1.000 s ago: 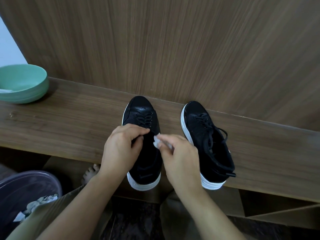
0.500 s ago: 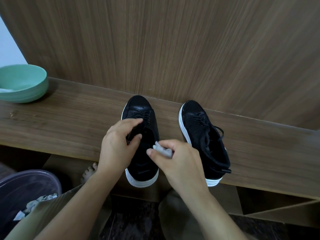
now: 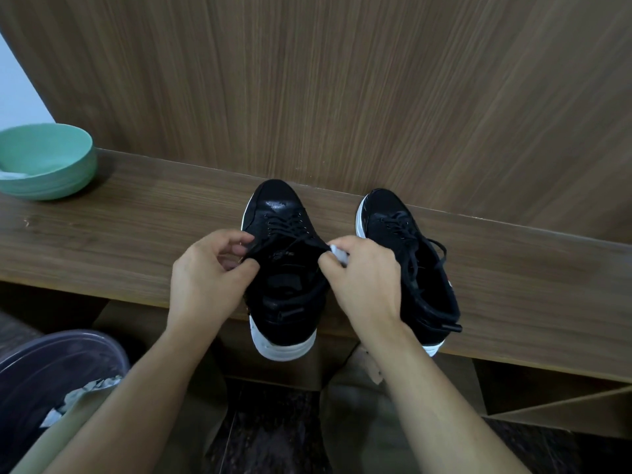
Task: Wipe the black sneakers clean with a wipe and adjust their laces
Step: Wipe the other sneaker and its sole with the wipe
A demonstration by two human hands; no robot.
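Note:
Two black sneakers with white soles stand on a wooden shelf [image 3: 136,234], toes toward the wall. My left hand [image 3: 208,278] pinches a black lace end at the left side of the left sneaker [image 3: 284,268]. On that shoe's right side, my right hand [image 3: 366,282] pinches the other lace end and also holds a small crumpled white wipe [image 3: 338,253] in its fingers. The right sneaker [image 3: 407,248] stands beside it, its laces loose and trailing over its heel.
A green bowl [image 3: 44,162] with something white inside sits at the shelf's far left. A dark bin [image 3: 51,374] holding crumpled wipes stands at the lower left. A wooden wall panel rises behind the shoes. My knees are below the shelf edge.
Both hands have spread apart to either side of the left sneaker, drawing its lace ends outward. The wipe stays in my right hand.

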